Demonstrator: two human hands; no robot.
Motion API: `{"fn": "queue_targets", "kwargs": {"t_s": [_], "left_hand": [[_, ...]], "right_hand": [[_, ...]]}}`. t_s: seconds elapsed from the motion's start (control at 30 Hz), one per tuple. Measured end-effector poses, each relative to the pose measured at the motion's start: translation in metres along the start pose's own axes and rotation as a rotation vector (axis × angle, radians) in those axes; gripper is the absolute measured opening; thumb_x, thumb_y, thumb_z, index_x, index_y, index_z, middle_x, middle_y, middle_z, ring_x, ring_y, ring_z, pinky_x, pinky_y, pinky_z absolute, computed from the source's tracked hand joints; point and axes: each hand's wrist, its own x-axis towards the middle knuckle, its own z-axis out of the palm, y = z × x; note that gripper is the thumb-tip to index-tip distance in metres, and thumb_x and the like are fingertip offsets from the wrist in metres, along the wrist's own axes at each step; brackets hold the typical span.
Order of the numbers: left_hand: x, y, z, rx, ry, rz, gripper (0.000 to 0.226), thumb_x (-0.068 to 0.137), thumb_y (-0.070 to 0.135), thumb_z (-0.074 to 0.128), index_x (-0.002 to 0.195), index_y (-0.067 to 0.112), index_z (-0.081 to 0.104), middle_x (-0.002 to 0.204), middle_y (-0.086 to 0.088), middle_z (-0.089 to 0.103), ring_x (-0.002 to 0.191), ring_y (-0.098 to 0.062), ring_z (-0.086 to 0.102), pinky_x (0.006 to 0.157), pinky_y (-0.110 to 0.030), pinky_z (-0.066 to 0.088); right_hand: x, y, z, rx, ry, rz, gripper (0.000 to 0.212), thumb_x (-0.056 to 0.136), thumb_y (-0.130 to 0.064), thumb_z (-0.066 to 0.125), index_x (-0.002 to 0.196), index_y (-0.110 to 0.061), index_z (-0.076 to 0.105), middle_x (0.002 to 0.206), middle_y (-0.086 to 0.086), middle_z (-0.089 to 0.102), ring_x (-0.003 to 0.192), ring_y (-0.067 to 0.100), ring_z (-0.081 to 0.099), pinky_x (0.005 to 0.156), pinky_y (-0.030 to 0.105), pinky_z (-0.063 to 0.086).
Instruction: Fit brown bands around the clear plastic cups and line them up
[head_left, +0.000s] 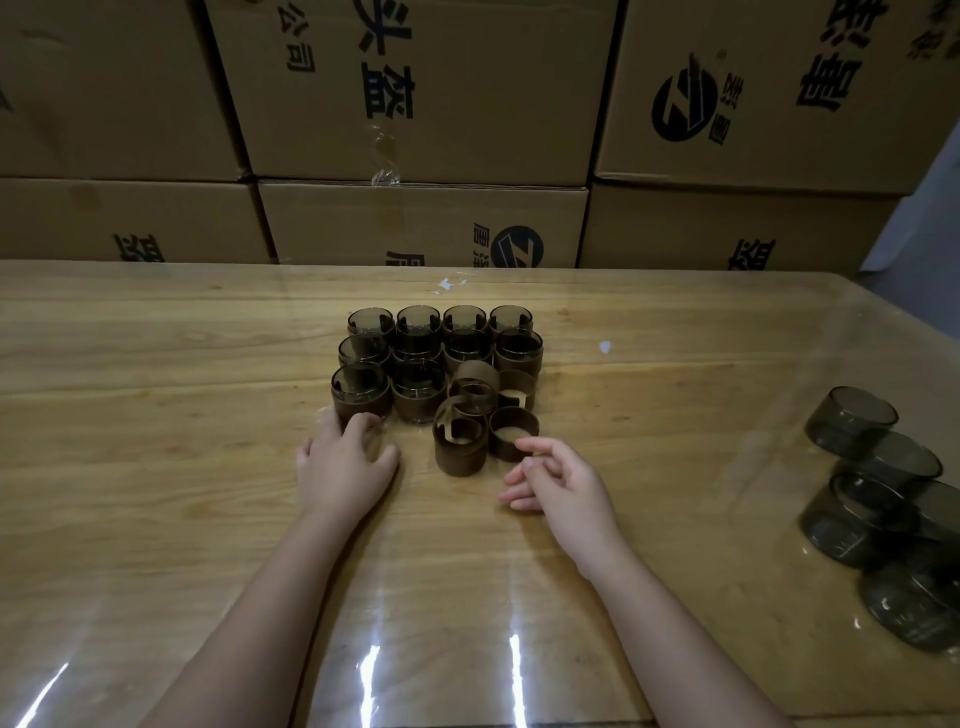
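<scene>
Stacked cardboard boxes (415, 104) printed with black characters are filling the background behind a long wooden table (156, 467). A clear glossy sheet (779, 338) is covering the table and catching streaks of light at the near edge.

At the middle of the table, banded cups (418, 395) are standing upright in close rows: four across the far row, four across the middle row, and two at the left of the near row. Each is wearing a brown band round its lower part. Just right of those two, four loose brown bands (460, 441) are sitting in a tight cluster, the far ones leaning on their neighbours.

The left hand (343, 467) is lying palm down, fingers loosely bent. Its fingertips (363, 423) are touching the near side of the near-left banded cup (361, 392) without curling round it.

The right hand (561, 483) is positioned just on the near side of the cluster, fingers relaxed and slightly curled, gripping nothing. Its index finger (527, 444) is ending just beside the rim of the near-right band (513, 434).

Well apart at the right edge, bare smoky-clear cups (852, 421) are lying on their sides in a nested line running toward the near edge.
</scene>
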Motion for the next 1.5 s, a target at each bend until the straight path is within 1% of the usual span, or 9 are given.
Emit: {"fn": "queue_targets", "kwargs": {"t_s": [0.13, 0.23, 0.33, 0.5, 0.67, 0.83, 1.07, 1.33, 1.5], "left_hand": [[-0.014, 0.0, -0.003, -0.02, 0.05, -0.003, 0.026, 0.088, 0.034, 0.059, 0.109, 0.021, 0.065, 0.128, -0.005, 0.053, 0.123, -0.026, 0.046, 0.102, -0.041, 0.031], [-0.029, 0.002, -0.01, -0.224, 0.179, -0.032, 0.01, 0.089, 0.026, 0.061, 0.088, 0.018, 0.066, 0.1, -0.003, 0.056, 0.101, -0.026, 0.055, 0.082, -0.036, 0.042], [-0.046, 0.014, -0.016, -0.434, 0.293, 0.049, 0.023, 0.091, 0.018, 0.061, 0.069, 0.021, 0.053, 0.078, 0.001, 0.05, 0.072, -0.017, 0.053, 0.062, -0.028, 0.036], [-0.089, 0.053, -0.006, -0.67, 0.011, 0.302, 0.038, 0.091, 0.03, 0.058, 0.057, 0.017, 0.046, 0.055, 0.007, 0.043, 0.054, -0.007, 0.042, 0.055, -0.027, 0.034], [-0.093, 0.062, 0.003, -0.376, -0.204, 0.552, 0.033, 0.091, 0.034, 0.056, 0.065, 0.014, 0.056, 0.064, 0.004, 0.056, 0.063, -0.011, 0.052, 0.062, -0.038, 0.045], [-0.093, 0.061, 0.004, -0.275, -0.271, 0.572, 0.032, 0.092, 0.036, 0.056, 0.063, 0.026, 0.048, 0.063, 0.012, 0.051, 0.065, -0.007, 0.048, 0.061, -0.033, 0.044], [-0.092, 0.062, 0.002, -0.287, -0.301, 0.545, 0.03, 0.092, 0.036, 0.056, 0.064, 0.027, 0.051, 0.062, 0.013, 0.05, 0.065, -0.007, 0.05, 0.058, -0.025, 0.039], [-0.092, 0.063, -0.001, -0.294, -0.326, 0.535, 0.029, 0.093, 0.036, 0.055, 0.068, 0.021, 0.057, 0.068, 0.009, 0.057, 0.068, -0.009, 0.053, 0.064, -0.035, 0.046], [-0.091, 0.063, -0.001, -0.305, -0.342, 0.509, 0.022, 0.092, 0.04, 0.056, 0.082, 0.022, 0.063, 0.078, 0.009, 0.061, 0.075, -0.006, 0.054, 0.067, -0.03, 0.047]], "right_hand": [[-0.001, -0.002, -0.001, -0.024, -0.021, 0.008, 0.021, 0.1, -0.009, 0.048, 0.105, -0.024, 0.062, 0.087, 0.006, 0.07, 0.075, 0.015, 0.072, 0.065, 0.02, 0.055], [-0.002, -0.003, -0.001, -0.056, -0.031, 0.004, 0.022, 0.1, -0.009, 0.048, 0.101, -0.026, 0.063, 0.086, 0.005, 0.069, 0.075, 0.015, 0.071, 0.066, 0.02, 0.054], [-0.002, -0.004, -0.002, -0.067, -0.035, -0.004, 0.023, 0.1, -0.009, 0.048, 0.099, -0.027, 0.063, 0.083, 0.003, 0.069, 0.073, 0.014, 0.071, 0.066, 0.022, 0.055], [-0.001, -0.001, -0.009, -0.297, 0.081, -0.049, 0.02, 0.099, -0.019, 0.05, 0.095, -0.034, 0.063, 0.083, -0.011, 0.068, 0.08, 0.007, 0.065, 0.073, 0.021, 0.051], [0.001, -0.012, -0.057, -1.115, 0.497, 0.023, 0.027, 0.098, -0.032, 0.047, 0.12, -0.029, 0.062, 0.118, -0.006, 0.066, 0.119, 0.02, 0.051, 0.114, 0.049, 0.015], [-0.007, -0.026, -0.101, -1.274, 0.663, 0.233, 0.028, 0.095, -0.034, 0.049, 0.113, -0.019, 0.065, 0.116, 0.006, 0.066, 0.126, 0.031, 0.046, 0.112, 0.067, -0.001], [0.002, -0.019, -0.135, -1.382, 0.593, 0.543, 0.04, 0.099, -0.039, 0.041, 0.085, -0.014, 0.068, 0.075, 0.006, 0.065, 0.072, 0.024, 0.06, 0.102, 0.043, 0.029], [0.004, -0.016, -0.12, -1.143, 0.736, 0.178, 0.032, 0.098, -0.025, 0.046, 0.104, -0.001, 0.065, 0.085, 0.024, 0.068, 0.085, 0.04, 0.062, 0.082, 0.044, 0.046], [-0.001, -0.028, -0.08, -0.933, 0.628, -0.181, 0.024, 0.096, -0.017, 0.053, 0.11, -0.006, 0.07, 0.083, 0.022, 0.071, 0.079, 0.04, 0.066, 0.069, 0.039, 0.049]]}}
